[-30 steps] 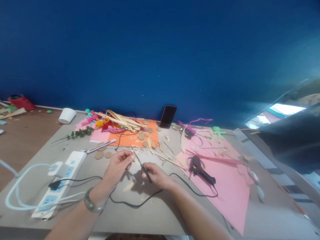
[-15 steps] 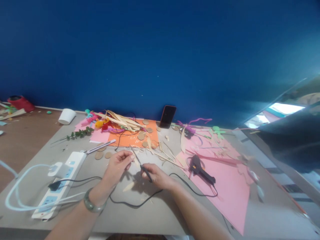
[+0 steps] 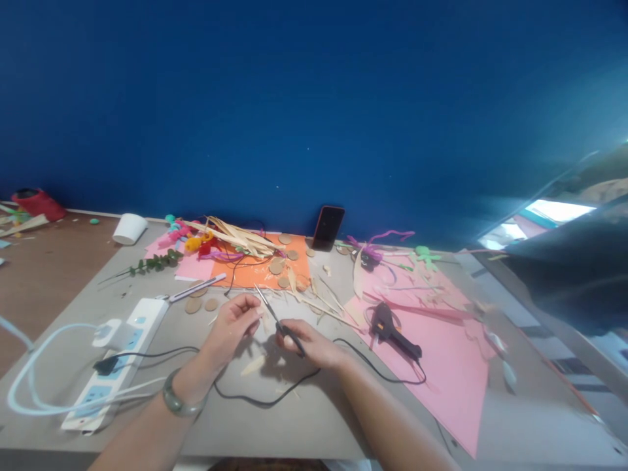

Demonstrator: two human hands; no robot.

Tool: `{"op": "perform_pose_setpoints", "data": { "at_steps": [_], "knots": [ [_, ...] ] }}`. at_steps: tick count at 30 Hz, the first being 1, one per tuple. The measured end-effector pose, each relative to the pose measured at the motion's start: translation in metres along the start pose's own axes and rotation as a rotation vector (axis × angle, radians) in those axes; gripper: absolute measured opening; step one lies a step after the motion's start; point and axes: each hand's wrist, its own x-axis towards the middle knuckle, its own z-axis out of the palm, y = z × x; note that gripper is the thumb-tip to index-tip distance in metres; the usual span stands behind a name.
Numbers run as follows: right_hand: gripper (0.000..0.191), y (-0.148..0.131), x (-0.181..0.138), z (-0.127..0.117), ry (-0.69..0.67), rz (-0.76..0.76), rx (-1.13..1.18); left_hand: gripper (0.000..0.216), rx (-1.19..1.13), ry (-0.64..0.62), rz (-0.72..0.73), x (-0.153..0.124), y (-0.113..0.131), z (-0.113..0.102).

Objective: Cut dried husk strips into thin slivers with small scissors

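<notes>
My right hand (image 3: 305,341) is closed round the black handles of a pair of scissors (image 3: 271,313), whose thin blades point up and to the left. Close by on the left, my left hand (image 3: 236,325) has its thumb and fingertips pinched together. What sits in that pinch is too small to make out; a pale sliver shows near the fingertips. Below the hands a pale dried husk piece (image 3: 253,366) lies on the grey table among small scraps. A bundle of dried husk strips (image 3: 240,237) rests beyond the hands, partly over an orange sheet (image 3: 235,275) with round wooden discs.
A white power strip (image 3: 118,363) with cables lies at left, near a utility knife (image 3: 200,287). A black glue gun (image 3: 394,331) rests on pink paper (image 3: 451,373) at right; its cord crosses below my hands. A phone (image 3: 328,228) leans against the blue wall; a white cup (image 3: 130,229) lies tipped.
The scissors have turned slightly in my right hand, with their handles a little lower and further right. My left hand keeps its pinch in nearly the same place.
</notes>
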Motion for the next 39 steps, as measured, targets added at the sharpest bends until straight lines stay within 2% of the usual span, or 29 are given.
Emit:
{"op": "perform_pose_setpoints", "data": {
  "at_steps": [4, 8, 14, 17, 21, 24, 30, 35, 39],
  "knots": [
    [0.054, 0.002, 0.0, -0.001, -0.02, -0.004, 0.015, 0.02, 0.016, -0.049, 0.001, 0.0, -0.002, -0.001],
    [0.052, 0.004, 0.0, 0.0, 0.001, -0.007, 0.073, 0.019, 0.024, -0.064, -0.012, 0.0, -0.003, -0.002],
    [0.047, 0.01, 0.005, 0.004, 0.255, -0.078, 0.238, 0.023, 0.104, -0.004, -0.029, 0.0, -0.007, -0.003],
    [0.036, 0.013, 0.008, 0.008, 0.3, -0.077, 0.369, 0.02, 0.167, -0.039, 0.052, 0.0, -0.007, -0.003],
    [0.032, 0.013, 0.009, 0.011, 0.267, -0.073, 0.554, 0.015, 0.209, -0.138, 0.198, 0.0, -0.007, -0.001],
    [0.032, 0.011, 0.009, 0.01, 0.218, -0.083, 0.647, 0.013, 0.212, -0.163, 0.235, -0.001, -0.008, 0.0],
    [0.026, 0.013, 0.007, 0.009, 0.222, -0.101, 0.647, 0.011, 0.256, -0.232, 0.273, -0.002, -0.011, 0.001],
    [0.03, 0.011, 0.006, 0.012, 0.151, -0.089, 0.666, 0.011, 0.279, -0.256, 0.29, -0.002, -0.011, 0.0],
    [0.032, 0.008, 0.004, 0.013, 0.192, -0.081, 0.645, 0.013, 0.276, -0.242, 0.294, -0.001, -0.012, 0.0]
  ]
}}
